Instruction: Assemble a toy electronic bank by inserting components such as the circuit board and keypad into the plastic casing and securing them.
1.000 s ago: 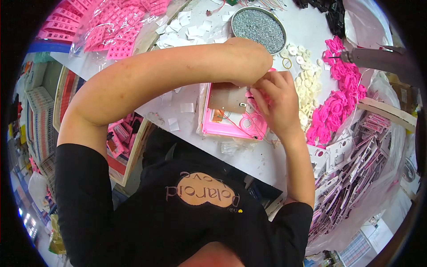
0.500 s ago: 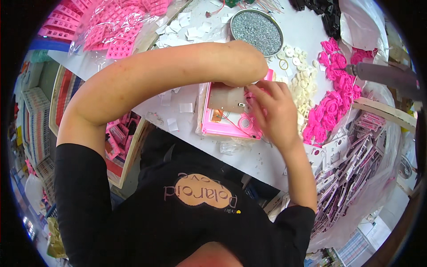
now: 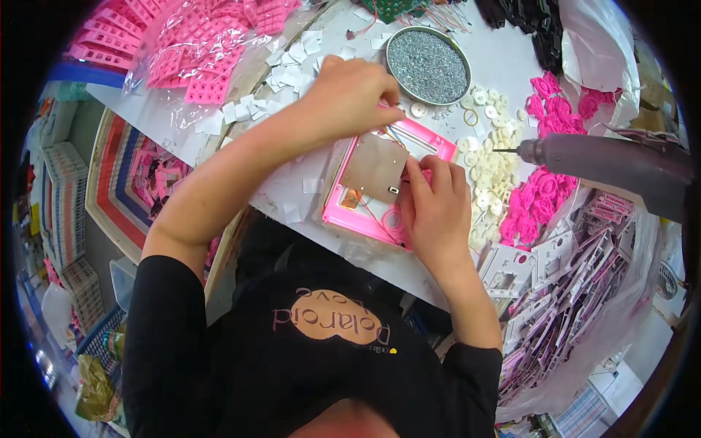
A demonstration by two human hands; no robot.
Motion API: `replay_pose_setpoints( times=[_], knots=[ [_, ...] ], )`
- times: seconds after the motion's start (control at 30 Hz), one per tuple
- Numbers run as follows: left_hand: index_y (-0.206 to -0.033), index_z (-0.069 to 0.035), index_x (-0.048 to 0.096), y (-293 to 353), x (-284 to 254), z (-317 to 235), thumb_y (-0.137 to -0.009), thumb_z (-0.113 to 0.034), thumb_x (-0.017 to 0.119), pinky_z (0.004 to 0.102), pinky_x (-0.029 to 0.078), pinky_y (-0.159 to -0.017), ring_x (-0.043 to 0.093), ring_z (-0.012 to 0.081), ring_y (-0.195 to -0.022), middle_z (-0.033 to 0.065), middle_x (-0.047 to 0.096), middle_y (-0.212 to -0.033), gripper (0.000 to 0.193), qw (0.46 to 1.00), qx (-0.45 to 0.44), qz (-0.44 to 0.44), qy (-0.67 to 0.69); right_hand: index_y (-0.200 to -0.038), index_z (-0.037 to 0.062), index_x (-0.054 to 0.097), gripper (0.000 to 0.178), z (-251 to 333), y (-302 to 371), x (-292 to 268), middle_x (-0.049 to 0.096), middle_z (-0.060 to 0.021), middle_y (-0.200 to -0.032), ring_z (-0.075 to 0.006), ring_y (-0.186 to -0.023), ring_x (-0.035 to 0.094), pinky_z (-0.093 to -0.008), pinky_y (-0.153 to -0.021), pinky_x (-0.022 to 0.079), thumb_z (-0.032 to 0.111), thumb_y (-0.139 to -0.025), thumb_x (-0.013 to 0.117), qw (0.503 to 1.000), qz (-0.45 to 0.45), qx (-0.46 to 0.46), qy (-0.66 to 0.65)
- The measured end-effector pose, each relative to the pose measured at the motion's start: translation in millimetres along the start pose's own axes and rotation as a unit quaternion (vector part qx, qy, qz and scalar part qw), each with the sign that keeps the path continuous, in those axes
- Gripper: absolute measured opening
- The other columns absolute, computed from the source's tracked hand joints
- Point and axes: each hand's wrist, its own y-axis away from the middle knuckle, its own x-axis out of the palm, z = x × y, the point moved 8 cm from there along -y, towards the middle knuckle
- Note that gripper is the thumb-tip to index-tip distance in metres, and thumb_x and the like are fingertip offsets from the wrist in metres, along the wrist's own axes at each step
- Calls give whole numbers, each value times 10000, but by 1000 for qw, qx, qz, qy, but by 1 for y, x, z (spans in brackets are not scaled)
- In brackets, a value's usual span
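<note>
A pink plastic case [image 3: 369, 228] lies open on the table in front of me, with a greyish square plate [image 3: 374, 169] and thin coloured wires [image 3: 395, 136] inside. My left hand [image 3: 358, 95] hovers over the case's far left corner, fingers curled and thumb close to the wires. Whatever it pinches is too small or hidden to make out. At the case's right side rests my right hand [image 3: 440, 208], its bent fingers closed around a small pink plastic part [image 3: 427, 175] beside the plate; the fingers partly cover this part.
A round dish of small screws [image 3: 428, 66] stands beyond the case. White plastic pieces [image 3: 491, 171] and pink parts [image 3: 527, 208] are heaped to the right, beneath an electric screwdriver [image 3: 584, 155]. White paper squares [image 3: 292, 69] lie far left; printed panels [image 3: 555, 306] fill a bag at right.
My left hand has drawn back leftward from the case's far right side to its far left corner, uncovering the plate and wires. My right hand has shifted slightly nearer and left.
</note>
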Motion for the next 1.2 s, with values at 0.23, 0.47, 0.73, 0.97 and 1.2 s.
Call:
replay_pose_setpoints(
  times=[0.23, 0.47, 0.73, 0.97, 1.2],
  knots=[
    [-878, -102, 708, 21, -15, -33, -795, -133, 743, 384, 371, -863, 625, 209, -799, 18, 681, -823, 95, 989, 70, -84, 98, -1016, 49, 693, 203, -35, -28, -21, 652, -97, -831, -264, -691, 632, -372, -610, 494, 125, -841, 763, 954, -110, 107, -256],
    [-817, -110, 700, 34, -21, -39, -833, -206, 733, 413, 373, -880, 639, 210, -801, 25, 680, -792, 103, 993, 35, -39, 105, -892, 36, 671, 90, -30, -35, -11, 652, -96, -808, -261, -689, 622, -365, -608, 484, 86, -858, 737, 956, -111, 85, -258],
    [-905, -145, 692, 43, -21, -46, -852, -175, 737, 411, 347, -914, 616, 173, -827, -12, 655, -825, 75, 984, 120, -91, 93, -1054, 5, 683, 223, -22, -22, -18, 685, -134, -940, -313, -841, 659, -376, -733, 527, 65, -840, 705, 952, -61, 57, -295],
    [-966, -111, 689, 43, -21, -53, -820, -88, 766, 396, 358, -864, 637, 194, -831, 7, 691, -905, 167, 980, 162, -70, 94, -1225, -15, 638, 378, -25, -23, -24, 643, -171, -1069, -332, -955, 643, -395, -815, 522, 111, -868, 657, 959, -30, 2, -281],
    [-946, -100, 689, 46, -25, -45, -798, -51, 770, 388, 359, -847, 623, 202, -781, 7, 694, -884, 175, 979, 136, -69, 137, -1227, 37, 659, 366, -135, -9, -43, 657, -147, -1044, -295, -881, 641, -365, -776, 523, 116, -871, 651, 990, -38, 98, -97]
  ],
)
